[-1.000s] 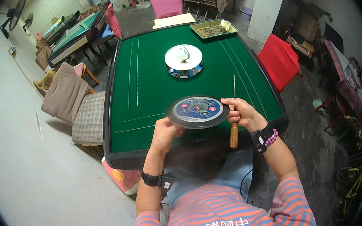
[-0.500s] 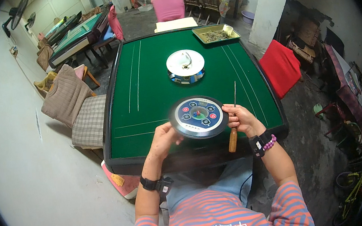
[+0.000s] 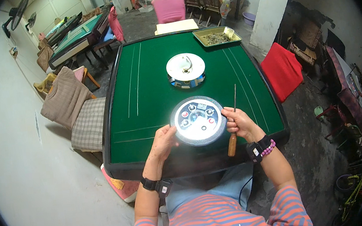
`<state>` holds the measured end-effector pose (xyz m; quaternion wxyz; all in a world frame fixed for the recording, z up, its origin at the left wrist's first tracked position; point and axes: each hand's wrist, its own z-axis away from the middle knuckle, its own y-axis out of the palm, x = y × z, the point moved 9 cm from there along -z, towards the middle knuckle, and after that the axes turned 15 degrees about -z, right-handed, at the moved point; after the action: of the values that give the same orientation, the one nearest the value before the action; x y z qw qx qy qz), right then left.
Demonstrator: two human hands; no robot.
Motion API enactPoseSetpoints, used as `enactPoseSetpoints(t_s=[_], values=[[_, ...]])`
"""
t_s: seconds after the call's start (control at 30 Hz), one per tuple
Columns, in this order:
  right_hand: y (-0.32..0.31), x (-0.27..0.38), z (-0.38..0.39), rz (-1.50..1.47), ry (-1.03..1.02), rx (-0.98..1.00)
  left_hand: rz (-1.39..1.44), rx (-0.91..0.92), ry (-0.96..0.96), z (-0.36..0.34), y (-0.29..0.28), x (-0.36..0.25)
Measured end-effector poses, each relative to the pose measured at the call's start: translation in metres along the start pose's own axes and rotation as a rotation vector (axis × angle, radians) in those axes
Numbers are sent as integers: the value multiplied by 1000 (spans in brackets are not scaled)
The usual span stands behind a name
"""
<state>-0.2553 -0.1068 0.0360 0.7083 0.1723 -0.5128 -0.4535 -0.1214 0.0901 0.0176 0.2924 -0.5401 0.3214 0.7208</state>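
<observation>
Here, the round panel is gripped at its rim by the left hand and right hand. In the right, a brown-handled screwdriver is clasped too!

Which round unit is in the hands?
The button-marked control panel, held at its edges by the left hand and right hand; the white-topped drum stands on the green tabletop.
</observation>
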Motion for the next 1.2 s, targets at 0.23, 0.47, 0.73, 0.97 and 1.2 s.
enactPoseSetpoints(t_s=[0.23,0.47,0.73,0.97,1.2], values=[[7,-15,12,55,13,0,64,-60,14,-6,-8,6],[6,-20,11,126,-42,31,-24,-26,57,1,-1,-20],[-6,-58,17,-376,91,95,-121,-46,251,21,28,-61],[-4,-69,34,-422,54,71,-140,-155,305,25,34,-62],[11,-61,47,-334,-31,21,-96,-187,304,31,32,-52]])
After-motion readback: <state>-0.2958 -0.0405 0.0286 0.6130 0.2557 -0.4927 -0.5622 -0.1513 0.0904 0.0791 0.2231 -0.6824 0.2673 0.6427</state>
